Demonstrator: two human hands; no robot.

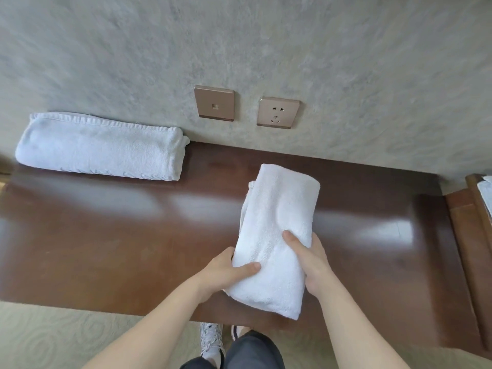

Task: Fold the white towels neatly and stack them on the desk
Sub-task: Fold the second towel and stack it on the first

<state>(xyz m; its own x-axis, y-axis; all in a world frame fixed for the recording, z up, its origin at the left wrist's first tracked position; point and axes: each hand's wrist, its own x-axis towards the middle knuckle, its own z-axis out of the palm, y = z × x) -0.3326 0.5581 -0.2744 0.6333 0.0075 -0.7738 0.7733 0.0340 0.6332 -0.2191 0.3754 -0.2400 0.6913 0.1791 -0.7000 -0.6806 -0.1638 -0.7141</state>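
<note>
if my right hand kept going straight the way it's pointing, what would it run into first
Probably the wall. The right hand grips the folded towel and points up-left along it over the desk, maybe toward the power socket; depth is unclear.

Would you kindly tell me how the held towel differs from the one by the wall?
The held towel is gripped by the left hand and right hand; the wall towel lies untouched. The held towel points away from the person; the wall towel runs along the wall. Both are white and folded.
</note>
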